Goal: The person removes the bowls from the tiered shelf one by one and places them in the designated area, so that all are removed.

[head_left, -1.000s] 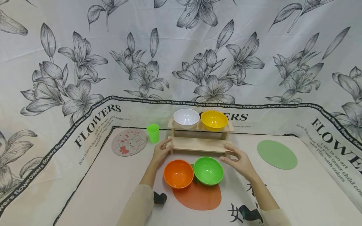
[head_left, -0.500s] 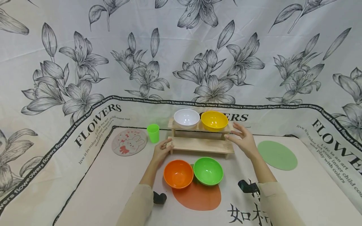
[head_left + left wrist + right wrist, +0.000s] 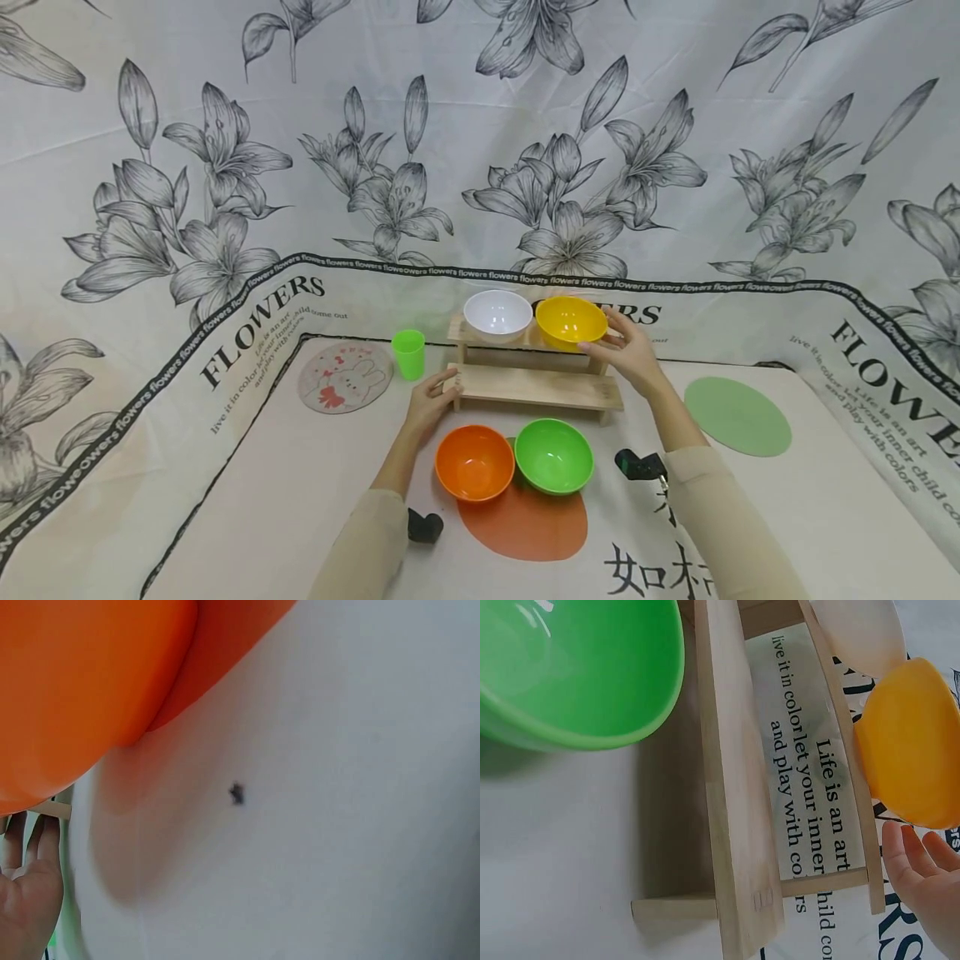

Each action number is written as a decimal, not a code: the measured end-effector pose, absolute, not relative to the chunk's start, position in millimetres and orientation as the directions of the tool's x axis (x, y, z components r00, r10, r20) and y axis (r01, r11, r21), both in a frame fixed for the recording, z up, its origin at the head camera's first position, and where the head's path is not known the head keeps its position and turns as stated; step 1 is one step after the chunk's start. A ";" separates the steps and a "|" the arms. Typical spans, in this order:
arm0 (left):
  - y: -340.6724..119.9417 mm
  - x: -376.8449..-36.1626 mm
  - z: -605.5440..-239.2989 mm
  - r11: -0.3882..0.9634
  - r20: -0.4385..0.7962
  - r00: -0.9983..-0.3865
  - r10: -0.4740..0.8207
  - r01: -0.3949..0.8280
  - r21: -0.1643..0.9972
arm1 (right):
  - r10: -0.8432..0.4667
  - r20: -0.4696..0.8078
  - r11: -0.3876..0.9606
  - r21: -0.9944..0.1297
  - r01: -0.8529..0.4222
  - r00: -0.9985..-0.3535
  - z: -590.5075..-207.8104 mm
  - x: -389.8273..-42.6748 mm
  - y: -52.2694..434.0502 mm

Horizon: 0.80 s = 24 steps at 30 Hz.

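Observation:
A two-tier wooden rack (image 3: 534, 387) stands at the back of the table. A white bowl (image 3: 498, 314) and a yellow bowl (image 3: 572, 323) sit side by side on its upper shelf. My left hand (image 3: 429, 403) touches the left end of the lower shelf, fingers extended. My right hand (image 3: 632, 357) is at the right side of the yellow bowl, thumb toward its front and fingers spread; in the right wrist view the fingertips (image 3: 894, 832) reach the bowl's edge, contact unclear. An orange bowl (image 3: 475, 464) and a green bowl (image 3: 554, 457) stand in front of the rack.
A green cup (image 3: 408, 355) stands left of the rack, beside a round rabbit mat (image 3: 345, 377). A green round mat (image 3: 738, 416) lies at the right. Beneath the front bowls shows an orange mat (image 3: 525, 527). A floral cloth (image 3: 390, 192) hangs behind.
My right hand has moved from the lower shelf's right end up and back to the yellow bowl's right side. My left hand has stayed at the rack; the bowls have not moved.

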State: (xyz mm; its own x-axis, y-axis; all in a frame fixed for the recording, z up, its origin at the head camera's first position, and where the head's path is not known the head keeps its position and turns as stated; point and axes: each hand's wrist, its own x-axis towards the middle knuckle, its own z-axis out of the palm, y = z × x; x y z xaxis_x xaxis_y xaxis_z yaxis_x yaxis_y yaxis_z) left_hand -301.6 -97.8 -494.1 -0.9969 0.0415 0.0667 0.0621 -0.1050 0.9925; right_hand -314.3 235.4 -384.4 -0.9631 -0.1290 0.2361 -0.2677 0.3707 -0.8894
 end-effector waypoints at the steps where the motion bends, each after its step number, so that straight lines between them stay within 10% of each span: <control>1: -98.0 -301.8 -493.6 -0.111 0.058 -0.997 0.048 0.052 0.992 | -0.130 0.235 0.379 -0.886 -0.267 -0.963 -384.5 -316.2 234.4; 24: -98.3 -312.3 -509.3 -0.131 0.053 -0.998 0.029 0.049 0.990 | -0.102 0.126 0.390 -0.908 -0.156 -0.987 -388.4 -326.9 223.9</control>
